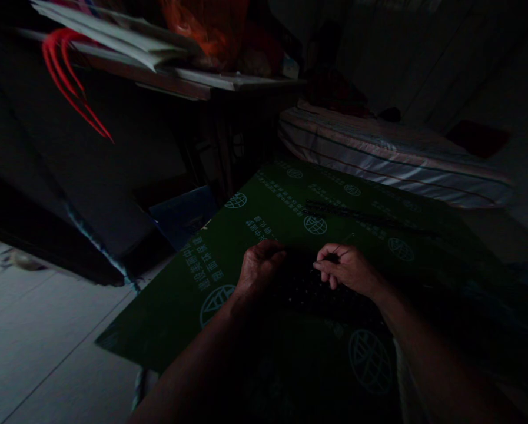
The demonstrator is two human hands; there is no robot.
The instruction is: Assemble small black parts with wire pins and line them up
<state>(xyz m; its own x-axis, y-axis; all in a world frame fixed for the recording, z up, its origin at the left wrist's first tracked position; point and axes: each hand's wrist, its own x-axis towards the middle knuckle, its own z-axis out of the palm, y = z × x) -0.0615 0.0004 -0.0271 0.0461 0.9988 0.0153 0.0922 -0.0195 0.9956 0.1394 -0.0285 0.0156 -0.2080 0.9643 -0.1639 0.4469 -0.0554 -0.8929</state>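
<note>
A dark piece with small light dots or holes [310,297] lies on the green printed board [175,330]; the dim light hides what it is. My left hand [261,265] rests at its left edge, fingers curled and pressed together, and whatever they grip is hidden. Over the dark piece's right part, my right hand [345,270] is closed in a pinch. A thin, wire-like line shows above its fingers, too fine to name. Farther back on the board lies a bundle of long dark strips [369,218].
Beyond the board stands a striped mattress [391,153]. At the upper left, a cluttered table [246,81] carries papers [113,35] and an orange plastic bag [208,29]. Red cords [76,88] hang off its edge. Pale floor tiles [47,335] show at the lower left.
</note>
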